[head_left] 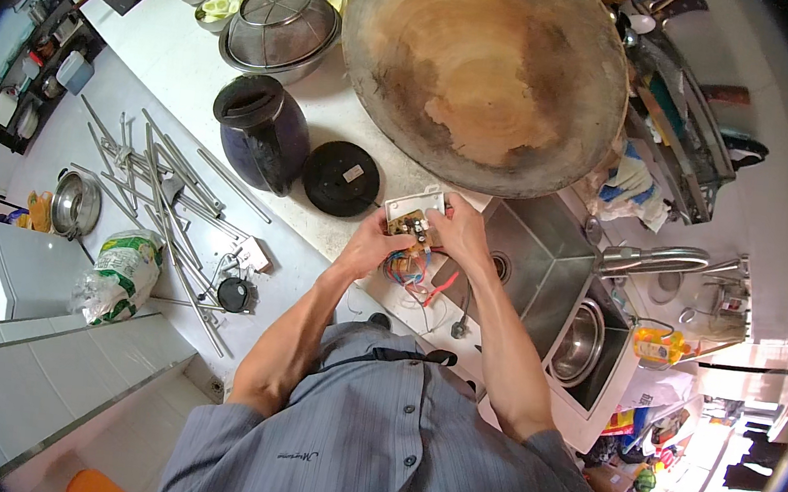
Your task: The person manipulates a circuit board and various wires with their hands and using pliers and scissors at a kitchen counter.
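Note:
Both my hands meet over the counter's front edge around a small circuit board (412, 230) with dark components, set against a white plastic housing (418, 202). My left hand (375, 244) grips the board's left side, thumb lying across it. From the right, my right hand (462, 231) pinches the housing, thumb on its face. Red and blue wires (418, 277) dangle below the board, and a dark power plug (459, 329) hangs by its cord near my right forearm. Left of my hands lie a round black base (342, 178) and a dark kettle-like jug (262, 134).
A large round wooden board (489, 73) covers the counter's back. Right of my hands is a steel sink (548, 243) with a faucet (652, 261). A mesh-covered bowl (281, 28) and food bowls stand far left. Metal tubes (164, 198) and a plastic bag (124, 275) lie on the floor.

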Motion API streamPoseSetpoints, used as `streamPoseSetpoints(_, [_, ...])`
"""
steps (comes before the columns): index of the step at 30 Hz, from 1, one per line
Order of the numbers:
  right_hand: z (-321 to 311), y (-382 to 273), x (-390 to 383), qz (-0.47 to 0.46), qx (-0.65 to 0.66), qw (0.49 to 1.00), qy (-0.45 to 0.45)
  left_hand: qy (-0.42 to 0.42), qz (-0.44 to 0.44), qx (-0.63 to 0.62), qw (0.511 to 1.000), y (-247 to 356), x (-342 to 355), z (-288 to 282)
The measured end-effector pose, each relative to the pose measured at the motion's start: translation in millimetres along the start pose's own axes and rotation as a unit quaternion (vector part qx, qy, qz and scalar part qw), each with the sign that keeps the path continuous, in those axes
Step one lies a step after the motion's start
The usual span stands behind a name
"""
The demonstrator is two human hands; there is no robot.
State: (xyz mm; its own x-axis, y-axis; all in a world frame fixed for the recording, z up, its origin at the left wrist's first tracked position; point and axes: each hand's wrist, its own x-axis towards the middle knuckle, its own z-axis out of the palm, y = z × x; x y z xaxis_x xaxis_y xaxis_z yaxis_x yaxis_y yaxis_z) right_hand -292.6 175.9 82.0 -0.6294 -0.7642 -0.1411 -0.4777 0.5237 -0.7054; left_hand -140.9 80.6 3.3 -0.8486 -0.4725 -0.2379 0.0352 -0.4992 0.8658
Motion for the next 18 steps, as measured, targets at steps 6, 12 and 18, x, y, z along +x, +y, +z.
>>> streamPoseSetpoints(6, [3.6, 12.5, 5.5, 0.025, 0.077, 0.997, -0.004, -0.016, -0.022, -0.129, 0.991, 3.1, -2.6, -9.7])
streamPoseSetpoints(12, [13.4, 42.4, 7.8, 0.02, 0.124, 0.992, 0.03, -0.004, -0.079, -0.226, 0.971, 3.5, -6.9, -6.0])
streamPoseSetpoints(18, [15.8, 26.5, -1.2, -0.013, 0.054, 0.991, 0.118, 0.014, -0.087, -0.21, 0.974, -2.5, -5.0, -4.7])
